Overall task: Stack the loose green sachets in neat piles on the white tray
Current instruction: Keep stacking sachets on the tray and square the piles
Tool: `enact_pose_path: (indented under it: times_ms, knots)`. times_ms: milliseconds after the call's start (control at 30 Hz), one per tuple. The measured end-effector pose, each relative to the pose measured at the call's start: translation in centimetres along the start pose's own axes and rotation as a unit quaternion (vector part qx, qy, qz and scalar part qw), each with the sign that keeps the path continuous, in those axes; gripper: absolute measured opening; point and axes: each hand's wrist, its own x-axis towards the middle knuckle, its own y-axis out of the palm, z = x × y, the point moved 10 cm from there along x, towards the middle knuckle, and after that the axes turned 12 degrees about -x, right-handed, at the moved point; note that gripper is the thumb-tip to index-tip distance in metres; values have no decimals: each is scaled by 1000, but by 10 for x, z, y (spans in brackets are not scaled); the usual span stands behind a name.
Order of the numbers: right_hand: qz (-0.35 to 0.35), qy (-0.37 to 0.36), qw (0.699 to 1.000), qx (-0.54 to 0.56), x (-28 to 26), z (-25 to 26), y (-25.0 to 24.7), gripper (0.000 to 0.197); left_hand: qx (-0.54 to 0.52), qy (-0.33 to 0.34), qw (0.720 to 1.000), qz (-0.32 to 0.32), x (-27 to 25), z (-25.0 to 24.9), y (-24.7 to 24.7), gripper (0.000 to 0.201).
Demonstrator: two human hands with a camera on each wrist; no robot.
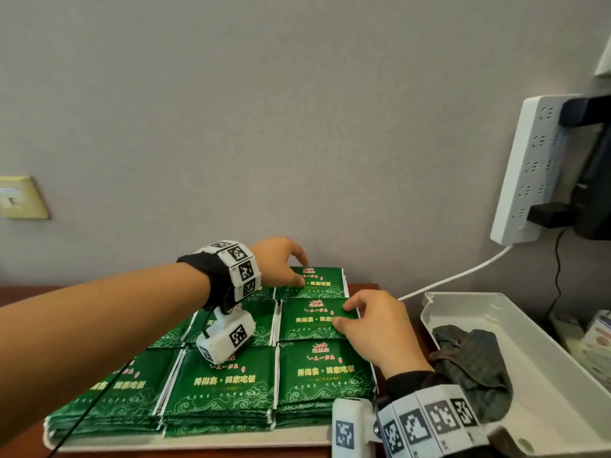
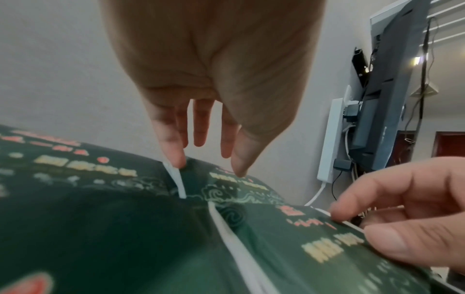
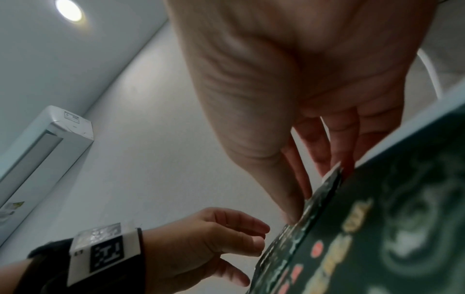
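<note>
The wall is plain grey. A yellowish switch plate sits on it at the left, a white power strip at the right. A round ceiling lamp is lit, an air conditioner hangs below it.

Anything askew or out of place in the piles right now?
Mostly tidy. The top sachet of the middle right pile sits slightly askew, its right edge lifted and pinched by the right hand. The left hand touches the far pile.

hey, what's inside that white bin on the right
Inside the white bin lies a crumpled dark cloth, bunched at its left side. The rest of the floor that shows is bare. Whatever is under the cloth is covered, and the right hand's wristband hides the near corner.
</note>
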Motion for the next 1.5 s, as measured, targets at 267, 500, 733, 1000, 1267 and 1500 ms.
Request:
enact_pose_path:
  times_ms: [267, 500, 733, 1000, 1267, 1500]
  knots:
    - [2, -6, 1000, -19, 1, 5, 1, 31, 45, 7, 998, 31, -2, -13, 12, 43]
    - [5, -9, 1000, -26, 1, 5, 3, 35, 26, -8, 999, 41, -2, -14, 22, 44]
    - [6, -14, 999, -35, 2, 6, 5, 36, 6, -9, 999, 44, -2, -15, 22, 44]
    - [4, -15, 999, -44, 4, 5, -3, 37, -33, 16, 999, 6, -19, -18, 7, 32]
    - [-7, -110, 994, 17, -17, 73, -35, 19, -150, 59, 986, -50, -123, -29, -33, 7]
    - [156, -279, 945, -63, -107, 177, -11, 30, -121, 8, 991, 55, -256, 8, -19, 8]
